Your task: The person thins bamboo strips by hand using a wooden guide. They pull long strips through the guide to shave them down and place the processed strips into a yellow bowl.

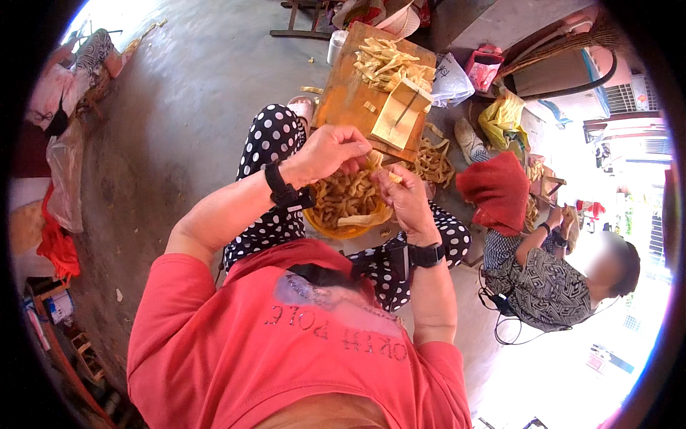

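Note:
My left hand (pixel 337 151) is over the far side of a yellow basin (pixel 336 232), its fingers pinched together. A pale strip shows close to those fingertips, but what they pinch is hidden. My right hand (pixel 409 204) is closed on a short piece of tan strip (pixel 394 177), whose end sticks out by the thumb. Curled tan strips (pixel 346 200) fill the basin, which sits between my knees. Just beyond my hands stands a low wooden table (pixel 343 93), with a heap of longer strips (pixel 389 63) and a yellowish block with a dark slit (pixel 400 114).
More strips (pixel 433 161) lie on the floor right of the table. A white can (pixel 336 47), a clear plastic bag (pixel 451 80) and a yellow bag (pixel 503 120) stand around it. One person (pixel 547 279) sits at the right, a red cloth (pixel 494 191) over the lap; another (pixel 71 89) is far left.

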A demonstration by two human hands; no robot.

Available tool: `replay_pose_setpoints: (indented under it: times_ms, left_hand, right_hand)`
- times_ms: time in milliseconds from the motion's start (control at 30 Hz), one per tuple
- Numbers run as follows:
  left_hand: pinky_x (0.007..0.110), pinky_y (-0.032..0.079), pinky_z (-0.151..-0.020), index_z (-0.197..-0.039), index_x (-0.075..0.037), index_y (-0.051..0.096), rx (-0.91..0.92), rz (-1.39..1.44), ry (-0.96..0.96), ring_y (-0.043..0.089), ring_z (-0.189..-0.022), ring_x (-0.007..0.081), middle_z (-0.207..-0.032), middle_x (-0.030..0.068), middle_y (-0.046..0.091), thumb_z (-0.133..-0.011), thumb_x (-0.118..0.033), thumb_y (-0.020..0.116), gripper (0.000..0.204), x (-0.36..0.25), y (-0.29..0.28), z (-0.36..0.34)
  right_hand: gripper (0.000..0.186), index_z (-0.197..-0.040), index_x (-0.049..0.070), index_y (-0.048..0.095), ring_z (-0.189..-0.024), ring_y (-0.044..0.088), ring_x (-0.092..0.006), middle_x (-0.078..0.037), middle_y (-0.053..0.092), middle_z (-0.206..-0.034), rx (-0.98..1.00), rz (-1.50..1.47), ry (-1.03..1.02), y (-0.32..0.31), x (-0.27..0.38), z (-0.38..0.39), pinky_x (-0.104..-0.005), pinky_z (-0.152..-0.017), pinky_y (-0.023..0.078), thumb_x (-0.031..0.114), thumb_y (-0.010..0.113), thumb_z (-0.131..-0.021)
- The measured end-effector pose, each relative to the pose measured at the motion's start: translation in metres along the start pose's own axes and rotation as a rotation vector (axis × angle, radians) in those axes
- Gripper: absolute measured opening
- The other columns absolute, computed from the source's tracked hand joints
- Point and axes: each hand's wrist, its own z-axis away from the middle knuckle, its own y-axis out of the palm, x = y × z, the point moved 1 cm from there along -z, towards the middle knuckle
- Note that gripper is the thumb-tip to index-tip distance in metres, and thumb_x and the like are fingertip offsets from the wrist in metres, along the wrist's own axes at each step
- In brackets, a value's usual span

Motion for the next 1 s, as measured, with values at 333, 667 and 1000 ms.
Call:
replay_pose_setpoints:
  times_ms: [333, 667, 1000]
  left_hand:
    - [0.022, 0.045, -0.058, -0.088, -0.001, 0.059, 0.056, -0.140, -0.134, 0.055, -0.061, 0.0115, -0.074, 0.0047, 0.059, -0.081, -0.016, 0.052, 0.018, 0.049, -0.011, -0.006]
    - [0.025, 0.043, -0.060, -0.085, 0.000, 0.056, 0.068, -0.481, 0.479, 0.055, -0.064, 0.0129, -0.071, 0.0092, 0.059, -0.076, -0.012, 0.055, 0.015, 0.020, 0.028, 0.000]
    - [0.026, 0.043, -0.063, -0.086, 0.001, 0.055, 0.231, -0.711, 0.489, 0.055, -0.068, 0.0120, -0.075, 0.0102, 0.059, -0.073, -0.015, 0.061, 0.021, 0.010, 0.029, 0.007]
  right_hand:
    - [0.014, -0.085, 0.002, 0.053, -0.046, 0.034, -0.0028, 0.003, 0.045, -0.063, -0.126, -0.078, 0.119, -0.024, -0.025, 0.005, -0.0166, -0.042, 0.028, 0.016, 0.056, -0.080]
    - [0.032, -0.099, 0.000, 0.046, -0.079, 0.055, -0.0196, -0.012, 0.054, -0.088, -0.068, 0.567, -0.302, -0.015, -0.031, -0.007, -0.0283, -0.066, 0.044, -0.004, 0.049, -0.067]
    - [0.039, -0.101, 0.001, 0.046, -0.083, 0.056, -0.0190, -0.013, 0.055, -0.089, -0.017, 0.626, -0.345, -0.001, -0.015, 0.003, -0.0270, -0.068, 0.044, -0.013, 0.043, -0.065]
